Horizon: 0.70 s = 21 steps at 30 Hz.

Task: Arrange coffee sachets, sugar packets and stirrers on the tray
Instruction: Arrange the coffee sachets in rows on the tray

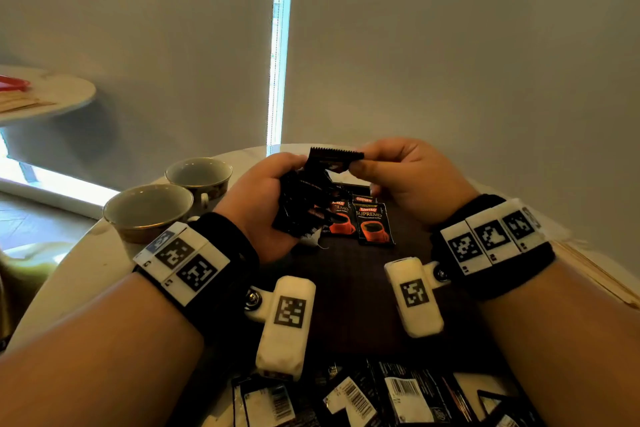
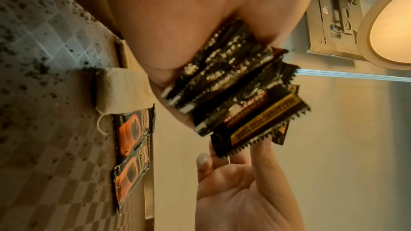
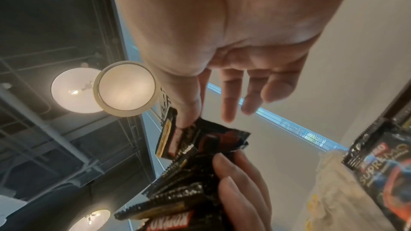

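Note:
My left hand (image 1: pixel 273 194) grips a fanned bundle of black coffee sachets (image 1: pixel 304 204) above the dark tray (image 1: pixel 349 291). My right hand (image 1: pixel 370 163) pinches the serrated top of one sachet (image 1: pixel 334 156) sticking up from the bundle. The left wrist view shows the bundle (image 2: pixel 231 87) in my palm and the right hand's fingers (image 2: pixel 262 157) on the outermost sachet. In the right wrist view the thumb (image 3: pixel 189 109) presses that sachet (image 3: pixel 213 139). Two Kopiko Supremo sachets (image 1: pixel 374 224) lie face up side by side on the tray.
Two empty cups (image 1: pixel 149 208) (image 1: pixel 199 175) stand on the table left of the tray. A tea bag (image 2: pixel 122 92) lies beside the laid sachets. More sachets (image 1: pixel 388 395) lie face down at the near edge. Wooden stirrers (image 1: pixel 595 282) lie along the right side.

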### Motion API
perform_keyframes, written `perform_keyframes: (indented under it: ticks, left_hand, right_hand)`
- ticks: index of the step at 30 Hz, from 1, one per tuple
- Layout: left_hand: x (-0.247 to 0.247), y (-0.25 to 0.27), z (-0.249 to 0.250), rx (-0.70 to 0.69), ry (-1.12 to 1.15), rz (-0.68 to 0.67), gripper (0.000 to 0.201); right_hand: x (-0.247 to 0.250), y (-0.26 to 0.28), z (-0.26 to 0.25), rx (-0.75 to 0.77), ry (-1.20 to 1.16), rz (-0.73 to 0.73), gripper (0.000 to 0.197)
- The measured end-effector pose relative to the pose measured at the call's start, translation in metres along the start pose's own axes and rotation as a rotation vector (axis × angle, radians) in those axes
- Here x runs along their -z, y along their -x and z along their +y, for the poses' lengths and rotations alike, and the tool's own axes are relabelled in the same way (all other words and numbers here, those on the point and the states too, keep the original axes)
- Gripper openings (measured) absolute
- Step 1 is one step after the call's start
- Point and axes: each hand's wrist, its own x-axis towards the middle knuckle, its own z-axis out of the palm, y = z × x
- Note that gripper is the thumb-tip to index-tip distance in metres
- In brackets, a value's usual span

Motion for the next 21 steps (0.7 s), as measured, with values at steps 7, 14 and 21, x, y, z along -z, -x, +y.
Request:
perform_keyframes:
  ticks: [7, 14, 21]
  left_hand:
    - [0.006, -0.006, 0.002, -0.04, 0.051, 0.108, 0.028]
    - [0.009, -0.009, 0.002, -0.086, 0.079, 0.147, 0.019]
    - [0.009, -0.01, 0.003, -0.113, 0.108, 0.142, 0.019]
  right_hand:
    - [0.009, -0.014, 0.028, -0.189, -0.215, 0.364, 0.008]
    - [0.006, -0.016, 0.059, -0.474, -0.077, 0.222, 0.021]
    - [0.001, -0.013, 0.054, -0.602, -0.048, 0.108, 0.022]
